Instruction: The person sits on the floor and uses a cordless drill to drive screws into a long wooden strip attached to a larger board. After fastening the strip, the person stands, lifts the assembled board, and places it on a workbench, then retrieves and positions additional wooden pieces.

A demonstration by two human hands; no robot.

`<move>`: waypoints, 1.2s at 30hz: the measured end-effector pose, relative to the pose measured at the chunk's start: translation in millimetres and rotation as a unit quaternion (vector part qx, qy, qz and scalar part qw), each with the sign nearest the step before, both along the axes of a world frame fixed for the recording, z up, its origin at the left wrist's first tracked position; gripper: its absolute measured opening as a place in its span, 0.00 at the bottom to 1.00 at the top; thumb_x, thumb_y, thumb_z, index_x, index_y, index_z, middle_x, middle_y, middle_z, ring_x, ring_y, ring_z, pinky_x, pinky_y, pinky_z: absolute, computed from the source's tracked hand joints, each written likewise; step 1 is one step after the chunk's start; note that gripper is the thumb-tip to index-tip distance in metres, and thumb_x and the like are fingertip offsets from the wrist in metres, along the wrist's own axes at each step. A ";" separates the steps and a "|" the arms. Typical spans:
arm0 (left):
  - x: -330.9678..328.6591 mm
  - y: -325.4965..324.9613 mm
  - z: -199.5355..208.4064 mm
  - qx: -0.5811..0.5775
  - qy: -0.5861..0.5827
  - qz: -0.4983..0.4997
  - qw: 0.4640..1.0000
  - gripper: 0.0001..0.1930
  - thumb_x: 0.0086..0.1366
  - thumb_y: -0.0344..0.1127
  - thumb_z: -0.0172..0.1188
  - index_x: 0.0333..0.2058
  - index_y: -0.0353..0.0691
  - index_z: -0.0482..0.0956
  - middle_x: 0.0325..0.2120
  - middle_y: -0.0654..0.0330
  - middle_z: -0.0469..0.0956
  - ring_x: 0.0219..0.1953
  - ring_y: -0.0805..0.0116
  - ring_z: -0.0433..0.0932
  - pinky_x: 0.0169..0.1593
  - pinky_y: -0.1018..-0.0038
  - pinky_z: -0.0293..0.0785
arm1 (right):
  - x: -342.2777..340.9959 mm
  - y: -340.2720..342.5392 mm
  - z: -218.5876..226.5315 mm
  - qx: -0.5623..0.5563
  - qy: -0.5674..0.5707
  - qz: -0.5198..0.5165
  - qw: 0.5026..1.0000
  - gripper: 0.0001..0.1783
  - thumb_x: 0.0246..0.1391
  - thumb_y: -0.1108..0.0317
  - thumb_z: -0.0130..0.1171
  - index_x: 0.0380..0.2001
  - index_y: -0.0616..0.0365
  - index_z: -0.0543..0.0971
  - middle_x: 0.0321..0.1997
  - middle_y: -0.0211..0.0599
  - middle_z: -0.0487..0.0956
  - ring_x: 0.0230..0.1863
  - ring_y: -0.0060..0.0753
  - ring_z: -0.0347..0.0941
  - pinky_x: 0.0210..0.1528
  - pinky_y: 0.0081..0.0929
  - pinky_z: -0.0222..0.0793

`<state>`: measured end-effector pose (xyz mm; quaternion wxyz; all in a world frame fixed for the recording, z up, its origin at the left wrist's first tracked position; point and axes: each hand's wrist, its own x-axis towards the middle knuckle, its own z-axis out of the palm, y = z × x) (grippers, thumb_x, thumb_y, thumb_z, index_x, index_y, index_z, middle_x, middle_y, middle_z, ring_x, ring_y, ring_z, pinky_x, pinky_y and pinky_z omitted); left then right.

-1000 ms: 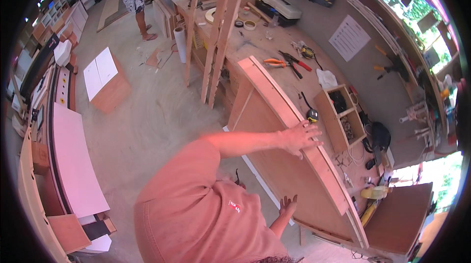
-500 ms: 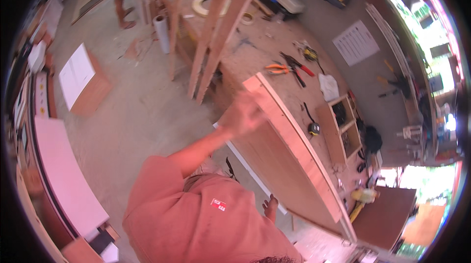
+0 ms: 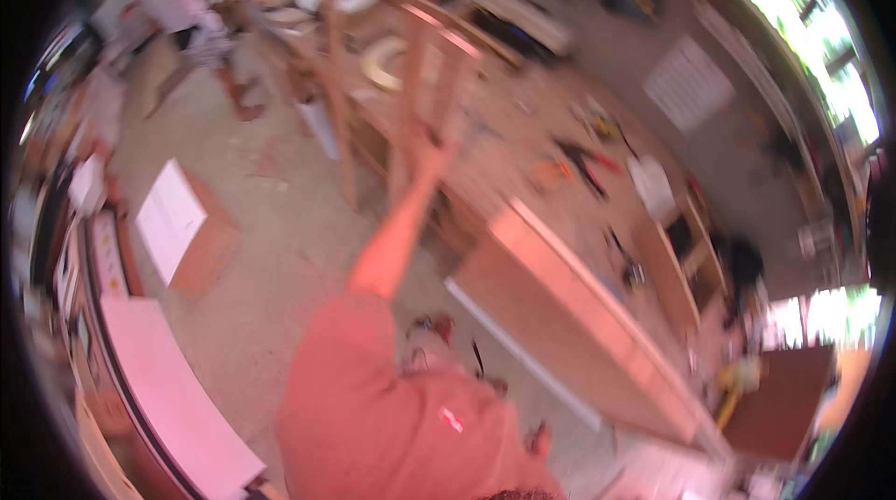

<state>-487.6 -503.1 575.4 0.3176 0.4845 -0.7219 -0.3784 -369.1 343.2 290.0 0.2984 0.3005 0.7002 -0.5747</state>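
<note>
My left hand (image 3: 430,153) is stretched far forward, its fingers closed around the lower part of a wooden board (image 3: 455,70) leaning at the workbench. Motion smears the fingertips. Another narrow board (image 3: 411,89) stands right beside it. My right hand (image 3: 538,442) hangs low near my body, fingers apart, apparently holding nothing. Between it and the bench, a long wooden panel (image 3: 569,332) with a pale strip along its upper edge lies slanted against the bench side.
On the workbench (image 3: 523,126) lie pliers (image 3: 581,167), a tape measure (image 3: 634,274) and a divided wooden box (image 3: 686,257). A person (image 3: 196,24) stands at the far left. A white-topped box (image 3: 173,220) sits on the floor; a long white panel (image 3: 177,388) lies at left.
My left hand has left the long panel's end and moved forward to the leaning boards. The view has shifted, and more of the far person shows, an arm stretched over the bench.
</note>
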 end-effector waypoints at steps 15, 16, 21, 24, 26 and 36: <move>157.2 45.8 -122.9 -0.128 0.155 -0.001 0.980 0.14 0.59 0.30 0.67 0.40 0.30 0.76 0.38 0.56 0.73 0.44 0.59 0.70 0.52 0.58 0.71 | -14.0 -95.3 18.0 0.124 0.066 0.177 0.974 0.26 0.63 0.47 0.57 0.54 0.54 0.80 0.42 0.37 0.83 0.42 0.34 0.78 0.38 0.39 0.76; 141.2 74.6 -96.2 -0.073 0.255 0.054 0.963 0.20 0.58 0.29 0.65 0.48 0.31 0.72 0.41 0.57 0.69 0.45 0.58 0.69 0.54 0.58 0.70 | -23.0 -120.5 45.1 0.139 -0.005 0.119 0.983 0.24 0.62 0.48 0.58 0.50 0.55 0.81 0.38 0.35 0.83 0.37 0.30 0.77 0.34 0.34 0.74; 140.3 96.1 -27.4 -0.087 0.241 -0.233 0.938 0.33 0.58 0.30 0.61 0.63 0.30 0.62 0.48 0.56 0.69 0.50 0.60 0.68 0.60 0.61 0.65 | -17.8 -112.2 75.3 0.136 0.158 0.048 0.977 0.28 0.60 0.47 0.61 0.47 0.64 0.84 0.44 0.51 0.86 0.46 0.47 0.82 0.52 0.41 0.75; 142.3 184.4 77.3 -0.057 0.255 -0.367 0.893 0.32 0.61 0.32 0.57 0.63 0.30 0.60 0.46 0.56 0.66 0.51 0.62 0.66 0.63 0.63 0.60 | 25.9 -80.0 83.0 0.123 0.147 -0.011 0.981 0.28 0.60 0.47 0.61 0.48 0.63 0.84 0.49 0.54 0.84 0.52 0.51 0.81 0.57 0.42 0.74; 145.2 239.9 126.9 -0.048 0.255 -0.422 0.869 0.33 0.61 0.32 0.56 0.64 0.30 0.59 0.45 0.57 0.64 0.50 0.63 0.65 0.63 0.64 0.59 | 62.5 -45.9 63.7 0.116 0.140 -0.039 0.983 0.27 0.59 0.47 0.61 0.47 0.62 0.84 0.51 0.54 0.84 0.54 0.51 0.81 0.58 0.42 0.74; 126.3 426.8 181.2 0.062 0.321 -0.553 0.766 0.31 0.59 0.29 0.57 0.62 0.32 0.60 0.43 0.56 0.63 0.48 0.63 0.63 0.61 0.63 0.61 | 308.7 127.3 -69.7 0.167 -0.066 -0.295 0.938 0.13 0.62 0.58 0.60 0.40 0.55 0.83 0.27 0.28 0.79 0.25 0.24 0.74 0.21 0.28 0.65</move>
